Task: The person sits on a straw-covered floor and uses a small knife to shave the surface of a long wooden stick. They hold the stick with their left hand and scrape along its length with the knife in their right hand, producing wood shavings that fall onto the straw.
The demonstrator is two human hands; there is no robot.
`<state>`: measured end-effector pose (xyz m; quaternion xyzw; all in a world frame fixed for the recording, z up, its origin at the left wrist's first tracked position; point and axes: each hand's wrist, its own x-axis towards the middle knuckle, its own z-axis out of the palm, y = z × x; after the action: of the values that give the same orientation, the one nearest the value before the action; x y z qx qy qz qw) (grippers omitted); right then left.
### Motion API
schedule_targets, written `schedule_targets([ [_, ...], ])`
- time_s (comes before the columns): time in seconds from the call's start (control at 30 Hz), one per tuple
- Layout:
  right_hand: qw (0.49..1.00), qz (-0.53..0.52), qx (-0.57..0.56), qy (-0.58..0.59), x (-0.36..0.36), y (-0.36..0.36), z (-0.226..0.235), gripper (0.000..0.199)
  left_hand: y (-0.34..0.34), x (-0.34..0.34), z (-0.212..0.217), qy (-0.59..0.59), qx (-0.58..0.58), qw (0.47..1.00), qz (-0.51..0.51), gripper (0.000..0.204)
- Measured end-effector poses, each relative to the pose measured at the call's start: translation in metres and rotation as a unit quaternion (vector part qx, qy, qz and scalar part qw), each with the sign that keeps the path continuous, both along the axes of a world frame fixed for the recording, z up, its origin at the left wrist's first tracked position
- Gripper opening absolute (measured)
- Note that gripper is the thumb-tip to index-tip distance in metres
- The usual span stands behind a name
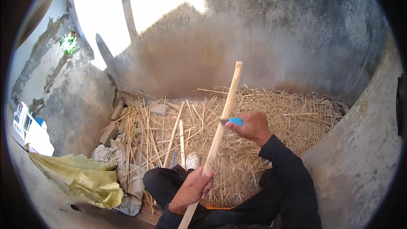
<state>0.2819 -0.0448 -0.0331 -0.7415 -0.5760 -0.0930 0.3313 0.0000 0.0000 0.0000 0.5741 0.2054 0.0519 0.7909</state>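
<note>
A long, pale wooden stick slants up and slightly right, away from my lap. My left hand is closed around its lower part. In my right hand is a small blue-handled knife, gripped with the fingers wrapped round it. The knife's dark front end meets the stick around mid-length; the cutting edge is too small to make out. Two shorter peeled sticks, one pale and straight, the other thinner, lie past my left knee.
Loose straw and shavings cover the floor up to the stained concrete wall. A yellow-green woven sack lies at lower left beside grey cloth. A pale clog shows on my foot. Another wall curves along the right.
</note>
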Motion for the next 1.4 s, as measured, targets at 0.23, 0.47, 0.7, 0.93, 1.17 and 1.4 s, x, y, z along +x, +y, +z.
schedule_targets([
  [0.23,0.994,0.090,0.059,-0.013,-0.043,-0.007,0.003,0.071,-0.007,-0.004,0.008,0.041,0.075,0.996,0.040,0.026],
  [0.47,0.987,0.052,0.103,-0.109,-0.020,0.016,-0.008,0.074,0.002,-0.001,0.016,0.050,0.166,0.984,0.044,0.027],
  [0.7,0.993,-0.025,0.102,-0.047,-0.001,0.028,-0.023,0.073,0.002,0.000,0.009,0.035,0.165,0.985,0.043,0.024],
  [0.93,0.996,-0.070,0.050,0.027,0.014,0.028,-0.010,0.073,-0.007,-0.013,0.012,0.044,0.055,0.997,0.036,0.024],
  [1.17,0.992,-0.094,0.058,-0.053,0.046,0.028,-0.019,0.077,-0.015,-0.014,0.005,0.051,0.070,0.996,0.019,0.025],
  [1.4,0.968,-0.251,0.013,-0.007,0.117,0.036,-0.031,0.079,-0.026,-0.015,0.004,0.047,0.070,0.996,0.001,0.025],
])
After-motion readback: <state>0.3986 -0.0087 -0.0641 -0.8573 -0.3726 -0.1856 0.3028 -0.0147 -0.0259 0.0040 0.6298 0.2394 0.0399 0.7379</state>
